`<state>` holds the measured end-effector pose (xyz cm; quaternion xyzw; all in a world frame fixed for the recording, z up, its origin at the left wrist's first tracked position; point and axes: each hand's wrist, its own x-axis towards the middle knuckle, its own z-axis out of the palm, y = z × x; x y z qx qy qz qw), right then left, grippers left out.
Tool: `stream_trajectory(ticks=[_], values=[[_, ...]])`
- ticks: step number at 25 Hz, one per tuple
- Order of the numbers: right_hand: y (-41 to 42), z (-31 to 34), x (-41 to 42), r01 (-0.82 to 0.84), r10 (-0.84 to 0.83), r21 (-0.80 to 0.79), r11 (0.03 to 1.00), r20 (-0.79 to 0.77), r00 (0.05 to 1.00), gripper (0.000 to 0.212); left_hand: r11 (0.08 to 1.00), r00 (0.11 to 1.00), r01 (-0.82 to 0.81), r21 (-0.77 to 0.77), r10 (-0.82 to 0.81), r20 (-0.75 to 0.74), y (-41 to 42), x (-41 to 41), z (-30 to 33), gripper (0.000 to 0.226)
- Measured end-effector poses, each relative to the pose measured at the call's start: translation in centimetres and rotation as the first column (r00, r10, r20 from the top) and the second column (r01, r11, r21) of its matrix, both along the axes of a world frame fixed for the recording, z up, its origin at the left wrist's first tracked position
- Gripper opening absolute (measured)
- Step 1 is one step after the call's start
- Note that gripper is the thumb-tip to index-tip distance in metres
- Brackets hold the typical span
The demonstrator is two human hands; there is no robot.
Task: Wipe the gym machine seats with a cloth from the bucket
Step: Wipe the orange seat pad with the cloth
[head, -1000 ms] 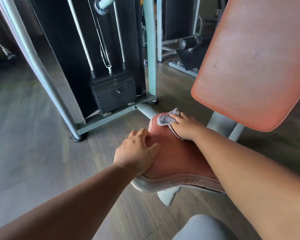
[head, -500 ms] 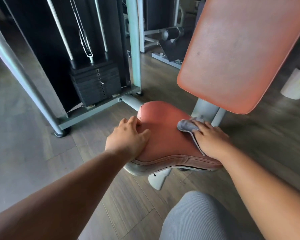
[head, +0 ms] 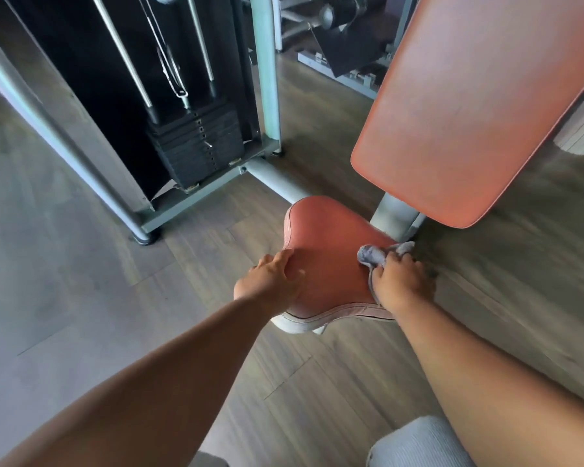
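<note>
seat (head: 331, 261) narrow end points away | right hand (head: 400, 281) grips cloth (head: 373, 255) | left hand (head: 270, 281) flat on seat

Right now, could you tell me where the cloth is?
The grey cloth lies bunched on the right rear edge of the red seat, gripped by the right hand, just below the backrest.

Seat (head: 327, 251) terracotta-red; cloth (head: 373, 255) grey (floor (head: 81, 264) grey-brown woodgrain).
</note>
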<state>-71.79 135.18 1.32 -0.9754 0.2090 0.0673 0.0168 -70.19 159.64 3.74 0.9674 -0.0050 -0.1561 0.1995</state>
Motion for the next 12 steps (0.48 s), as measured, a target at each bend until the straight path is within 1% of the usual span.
stream_trajectory(ticks=[1,2,3,4,5,6,7,9,12], values=[[1.0,1.2,-1.1,-0.063,0.064,0.057,0.996,-0.017,0.998,0.041,0.998,0.999,0.036,0.049,-0.035,-0.024,0.7,-0.6,1.1,0.056],[1.8,2.8,-2.3,-0.129,0.135,0.164,0.978,-0.026,0.99,0.04,0.995,0.997,0.064,0.073,-0.061,-0.044,1.5,-1.4,2.5,0.055],[2.5,4.6,-3.6,-0.159,0.181,0.304,0.939,-0.042,0.983,0.04,0.994,0.995,0.082,0.067,-0.077,-0.065,2.3,-2.5,3.9,0.052],[3.0,6.6,-4.8,-0.144,0.193,0.431,0.891,-0.073,0.978,0.041,0.995,0.992,0.094,0.041,-0.09,-0.084,3.2,-3.4,5.6,0.048],[3.5,9.1,-6.1,-0.104,0.193,0.525,0.845,-0.117,0.974,0.042,0.995,0.989,0.102,0.01,-0.1,-0.107,4.1,-4.5,7.5,0.042],[4.0,11.9,-7.1,-0.069,0.197,0.586,0.807,-0.158,0.968,0.043,0.995,0.986,0.098,-0.017,-0.099,-0.133,5.1,-5.4,9.6,0.037],[4.5,15.0,-8.1,-0.041,0.203,0.632,0.774,-0.186,0.961,0.039,0.996,0.983,0.082,-0.04,-0.087,-0.163,6.2,-6.5,12.4,0.031],[5.4,21.1,-9.6,-0.038,0.235,0.679,0.733,-0.202,0.951,0.023,0.997,0.979,0.019,-0.069,-0.032,-0.2,8.6,-8.8,17.7,0.022],[6.8,30.4,-11.0,-0.119,0.334,0.664,0.738,-0.207,0.919,0.023,0.992,0.978,-0.094,-0.084,0.076,-0.193,12.5,-12.0,25.6,0.012]])
